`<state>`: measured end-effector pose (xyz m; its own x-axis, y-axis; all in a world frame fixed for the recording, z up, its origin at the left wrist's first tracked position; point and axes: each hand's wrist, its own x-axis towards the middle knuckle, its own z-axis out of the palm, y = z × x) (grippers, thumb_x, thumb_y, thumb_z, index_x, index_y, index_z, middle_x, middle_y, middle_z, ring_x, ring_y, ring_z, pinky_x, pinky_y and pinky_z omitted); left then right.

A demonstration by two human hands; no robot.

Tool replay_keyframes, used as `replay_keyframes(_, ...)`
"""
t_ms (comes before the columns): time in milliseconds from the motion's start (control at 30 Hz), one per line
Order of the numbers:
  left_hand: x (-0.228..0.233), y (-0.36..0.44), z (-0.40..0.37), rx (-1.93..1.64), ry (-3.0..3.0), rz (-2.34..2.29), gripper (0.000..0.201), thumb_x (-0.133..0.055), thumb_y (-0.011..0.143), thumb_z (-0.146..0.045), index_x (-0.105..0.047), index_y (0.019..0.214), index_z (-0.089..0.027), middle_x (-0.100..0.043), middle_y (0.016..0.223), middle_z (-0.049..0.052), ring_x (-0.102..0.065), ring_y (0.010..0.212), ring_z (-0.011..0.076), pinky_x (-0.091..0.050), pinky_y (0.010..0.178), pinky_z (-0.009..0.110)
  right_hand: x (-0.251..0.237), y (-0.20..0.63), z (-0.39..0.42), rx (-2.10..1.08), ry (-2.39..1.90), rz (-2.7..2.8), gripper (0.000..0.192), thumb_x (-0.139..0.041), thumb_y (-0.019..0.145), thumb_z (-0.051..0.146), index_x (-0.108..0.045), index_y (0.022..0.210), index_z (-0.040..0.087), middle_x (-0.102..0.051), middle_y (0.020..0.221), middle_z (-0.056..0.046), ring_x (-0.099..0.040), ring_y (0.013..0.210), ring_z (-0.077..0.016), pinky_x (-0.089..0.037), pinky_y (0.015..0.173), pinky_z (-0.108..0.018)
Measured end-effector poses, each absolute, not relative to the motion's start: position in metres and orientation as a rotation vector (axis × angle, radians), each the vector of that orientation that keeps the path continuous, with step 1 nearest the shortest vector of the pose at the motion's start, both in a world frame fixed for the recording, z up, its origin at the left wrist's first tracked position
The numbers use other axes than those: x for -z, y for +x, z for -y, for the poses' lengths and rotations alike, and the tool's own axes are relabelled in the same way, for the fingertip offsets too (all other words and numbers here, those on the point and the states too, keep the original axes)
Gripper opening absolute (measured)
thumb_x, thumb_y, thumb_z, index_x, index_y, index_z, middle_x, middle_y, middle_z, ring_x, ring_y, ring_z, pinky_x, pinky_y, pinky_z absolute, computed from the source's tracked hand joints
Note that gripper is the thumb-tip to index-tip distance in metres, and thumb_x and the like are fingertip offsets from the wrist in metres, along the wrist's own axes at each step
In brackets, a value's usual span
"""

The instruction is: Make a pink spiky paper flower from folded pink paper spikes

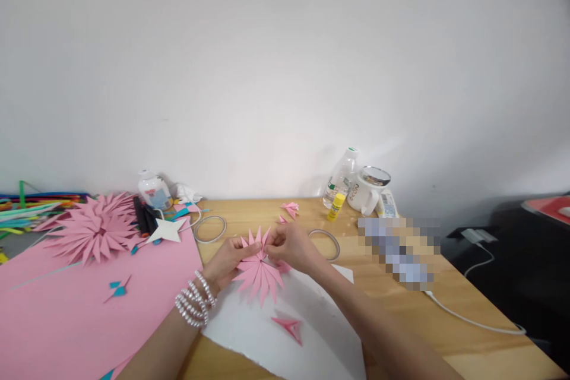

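Between my two hands is a pink folded-paper flower (pixel 259 278) with many pointed petals, held over a white sheet (pixel 231 323). My left hand (pixel 230 260) grips its left side, thumb lying across the petals toward the centre. My right hand (pixel 288 244) pinches at the upper right petals; its fingertips partly hide what they hold there. On the white sheet below lies a loose folded pink paper piece (pixel 290 329). A few more small pink folded pieces (pixel 290 209) lie on the table beyond my right hand.
Finished-looking pink paper flowers (pixel 100 231) lie on pink paper (pixel 57 314) at left, near a white paper star (pixel 168 230) and a white bottle (pixel 154 190). Metal rings (pixel 210 230) flank my hands. A yellow glue stick (pixel 336 207), clear bottle (pixel 342 178) and mug (pixel 367 193) stand behind right.
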<state>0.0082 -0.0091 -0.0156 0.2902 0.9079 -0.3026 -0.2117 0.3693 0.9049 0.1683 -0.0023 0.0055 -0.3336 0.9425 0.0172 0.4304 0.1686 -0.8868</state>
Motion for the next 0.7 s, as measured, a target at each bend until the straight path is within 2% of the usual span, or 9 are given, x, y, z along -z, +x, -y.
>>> replay_keyframes(167, 0.016, 0.008, 0.009, -0.887, 0.869, -0.967, 0.038, -0.077, 0.053, -0.035, -0.048, 0.042, -0.013, -0.037, 0.037, -0.008, -0.026, 0.035, 0.0023, -0.016, 0.038, 0.020, -0.003, 0.159, 0.006, -0.652, -1.279, 1.989, 0.014, -0.049, 0.058, 0.004, -0.050, 0.057, 0.017, -0.050, 0.048, 0.005, -0.044, 0.044, -0.0079, -0.028, 0.043, -0.017)
replay_keyframes(267, 0.017, 0.008, 0.009, -0.880, 0.873, -0.964, 0.035, -0.076, 0.053, -0.036, -0.052, 0.045, -0.012, -0.042, 0.039, -0.006, -0.031, 0.036, 0.0032, -0.018, 0.038, 0.020, 0.002, 0.156, 0.005, -0.513, -1.291, 2.063, 0.015, -0.050, 0.059, 0.003, -0.050, 0.061, 0.018, -0.048, 0.048, 0.005, -0.042, 0.045, -0.0086, -0.025, 0.045, -0.019)
replay_keyframes(467, 0.017, 0.009, 0.010, -0.896, 0.891, -0.994, 0.035, -0.077, 0.053, -0.034, -0.051, 0.044, -0.012, -0.043, 0.040, -0.006, -0.032, 0.037, 0.0034, -0.019, 0.038, 0.019, 0.007, 0.158, 0.003, -0.451, -1.321, 2.141, 0.016, -0.048, 0.063, 0.000, -0.052, 0.061, 0.016, -0.046, 0.048, 0.003, -0.040, 0.047, -0.0106, -0.022, 0.046, -0.021)
replay_keyframes(567, 0.015, 0.009, 0.009, -0.895, 0.921, -0.976, 0.033, -0.076, 0.054, -0.033, -0.053, 0.045, -0.012, -0.042, 0.041, -0.005, -0.032, 0.039, 0.0041, -0.021, 0.039, 0.020, 0.006, 0.166, 0.002, -0.488, -1.287, 2.145, 0.017, -0.048, 0.066, 0.000, -0.054, 0.067, 0.016, -0.050, 0.051, 0.004, -0.042, 0.048, -0.0097, -0.026, 0.048, -0.020)
replay_keyframes(700, 0.015, 0.007, 0.008, -0.887, 0.895, -0.965, 0.034, -0.076, 0.056, -0.033, -0.051, 0.044, -0.012, -0.039, 0.038, -0.007, -0.028, 0.037, 0.0032, -0.021, 0.038, 0.020, 0.001, 0.178, 0.003, -0.524, -1.145, 2.085, 0.010, -0.053, 0.076, 0.011, -0.057, 0.070, 0.017, -0.055, 0.064, 0.001, -0.048, 0.057, -0.0101, -0.035, 0.054, -0.020)
